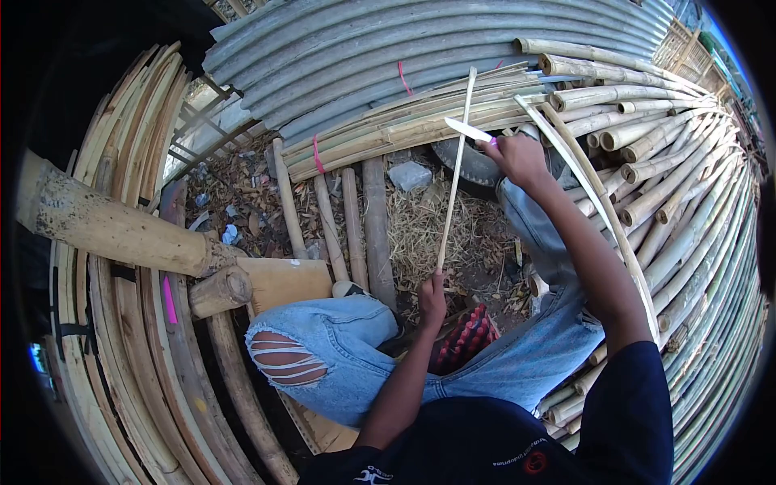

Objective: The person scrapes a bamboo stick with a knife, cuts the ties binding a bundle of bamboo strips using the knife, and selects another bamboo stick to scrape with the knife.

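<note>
My left hand (432, 297) is closed around the lower end of a thin bamboo strip (455, 190), which slants upward and away from me. In my right hand (522, 159) is a knife (469, 130) with a pale blade and a pinkish-purple handle mostly covered by my fingers. The blade crosses the strip in its upper part; whether it cuts into it I cannot tell. Beyond the strip's far end lies a bundle of split bamboo slats (404, 133) tied with a pink band (317, 153).
Bamboo poles (647, 149) are stacked along the right. A corrugated metal sheet (388, 48) stands at the back, and a tyre (469, 167) lies by the bundle. Long bamboo slats (121, 323) and a thick bamboo pole (121, 226) are on my left. Shavings (416, 226) cover the ground.
</note>
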Demonstrator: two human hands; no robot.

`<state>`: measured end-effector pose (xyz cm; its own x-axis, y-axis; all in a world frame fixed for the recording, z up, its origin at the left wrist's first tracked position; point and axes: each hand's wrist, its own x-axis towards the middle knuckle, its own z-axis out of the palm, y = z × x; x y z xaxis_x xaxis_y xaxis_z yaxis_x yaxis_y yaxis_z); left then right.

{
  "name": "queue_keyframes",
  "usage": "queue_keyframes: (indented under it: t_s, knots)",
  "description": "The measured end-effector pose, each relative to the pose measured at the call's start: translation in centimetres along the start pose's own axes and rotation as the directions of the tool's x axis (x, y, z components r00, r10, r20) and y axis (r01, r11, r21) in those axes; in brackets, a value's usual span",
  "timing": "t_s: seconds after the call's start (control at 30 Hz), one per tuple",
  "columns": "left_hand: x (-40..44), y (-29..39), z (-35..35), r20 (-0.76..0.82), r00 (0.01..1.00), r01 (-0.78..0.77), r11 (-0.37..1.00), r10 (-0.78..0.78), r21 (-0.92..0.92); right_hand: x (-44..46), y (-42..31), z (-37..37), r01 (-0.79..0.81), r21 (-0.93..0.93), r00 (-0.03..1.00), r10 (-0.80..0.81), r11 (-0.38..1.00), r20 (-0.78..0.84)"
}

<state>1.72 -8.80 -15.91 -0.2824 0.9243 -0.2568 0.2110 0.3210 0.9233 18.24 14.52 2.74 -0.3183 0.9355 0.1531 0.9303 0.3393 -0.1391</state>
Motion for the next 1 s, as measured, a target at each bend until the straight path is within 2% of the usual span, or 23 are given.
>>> queue_keyframes:
  t_s: [0.03,0.07,0.1,0.17,0.2,0.27,0.3,0.33,0.37,0.43,0.47,0.5,0.53,0.57,0.6,0.67,0.7,0.73,0.77,0.83,1.0]
  knots:
    - [0.0,-0.1,0.1,0.016,0.999,-0.034,0.999,0.033,0.032,1.2,2.5,0.3,-0.022,-0.072,0.985,0.009,0.997,-0.173]
    - [0.0,0.1,0.2,0.023,0.999,-0.044,0.998,0.043,0.033,1.5,3.1,-1.6,-0.085,-0.014,0.978,0.08,0.996,-0.194]
    - [-0.2,0.2,0.3,0.044,0.998,-0.049,0.997,0.046,0.055,1.5,3.7,-2.6,-0.007,-0.086,0.966,-0.016,0.996,-0.259]
    - [-0.1,0.3,0.5,0.074,0.996,-0.062,0.995,0.057,0.077,0.4,3.8,-3.1,-0.085,0.024,0.981,0.088,0.996,-0.174]
    - [0.0,-0.2,0.8,0.08,0.996,-0.028,0.999,0.025,0.026,-0.4,3.2,-2.4,-0.102,0.049,0.991,0.106,0.994,-0.078]
    - [-0.1,-0.4,1.0,0.086,0.996,0.007,1.0,-0.005,-0.024,-3.3,0.9,-0.5,0.144,0.023,0.979,-0.146,0.989,0.14]
    - [-0.2,-0.2,1.0,0.083,0.996,-0.006,0.999,0.009,-0.037,-4.7,-0.6,0.1,0.269,-0.042,0.922,-0.245,0.962,0.298]
    - [-0.1,-0.1,1.0,0.077,0.997,-0.019,0.999,0.023,-0.05,-5.7,-1.9,0.9,0.37,-0.048,0.883,-0.336,0.928,0.327]
    - [0.0,-0.1,1.0,0.072,0.997,-0.023,0.998,0.027,-0.05,-5.2,-1.8,0.9,0.375,-0.049,0.883,-0.34,0.926,0.322]
    - [-0.1,-0.4,1.0,0.09,0.996,-0.023,0.999,0.026,-0.035,-3.3,-1.3,0.3,0.323,-0.1,0.928,-0.294,0.941,0.227]
    - [-0.3,-0.6,1.0,0.09,0.996,-0.022,0.999,0.025,-0.032,-1.4,0.3,0.3,0.138,-0.064,0.989,-0.134,0.988,0.062]
    - [-0.5,-0.5,0.9,0.09,0.995,-0.044,0.999,0.046,-0.028,0.3,1.8,-1.2,-0.009,-0.069,0.994,0.002,0.998,-0.107]
    - [-0.7,-0.3,1.1,0.093,0.993,-0.066,0.998,0.068,-0.024,1.6,3.4,-2.6,-0.169,0.069,0.965,0.18,0.983,-0.19]
    - [-0.7,-0.7,1.2,0.099,0.992,-0.071,0.997,0.073,-0.022,2.3,5.2,-3.5,-0.199,0.092,0.947,0.215,0.976,-0.239]
    - [-0.6,-1.3,1.3,0.142,0.988,-0.068,0.998,0.067,0.003,2.9,7.5,-2.7,-0.174,0.007,0.934,0.167,0.985,-0.316]
    - [-0.5,-1.3,1.3,0.191,0.98,-0.068,0.997,0.06,0.034,2.2,9.8,-1.7,-0.169,-0.025,0.938,0.153,0.985,-0.312]
    - [-0.7,-0.7,1.3,0.163,0.985,-0.051,0.996,0.062,-0.069,2.0,10.2,-1.4,-0.149,-0.062,0.947,0.124,0.987,-0.296]
    - [-1.0,-0.1,1.2,0.135,0.989,-0.035,0.985,0.059,-0.171,0.5,7.7,-3.2,-0.267,-0.004,0.96,0.266,0.964,-0.083]
    - [-1.0,0.5,1.2,0.14,0.989,-0.032,0.986,0.056,-0.166,0.1,8.0,-1.5,-0.231,-0.071,0.973,0.229,0.97,-0.041]
    - [-0.4,1.6,1.6,0.142,0.988,-0.022,0.958,0.065,-0.286,-1.1,6.8,-0.7,-0.248,-0.03,0.969,0.248,0.968,-0.023]
    - [0.6,3.6,1.7,0.172,0.983,0.003,0.921,0.07,-0.391,-1.4,6.0,-0.4,-0.263,-0.047,0.964,0.265,0.964,0.026]
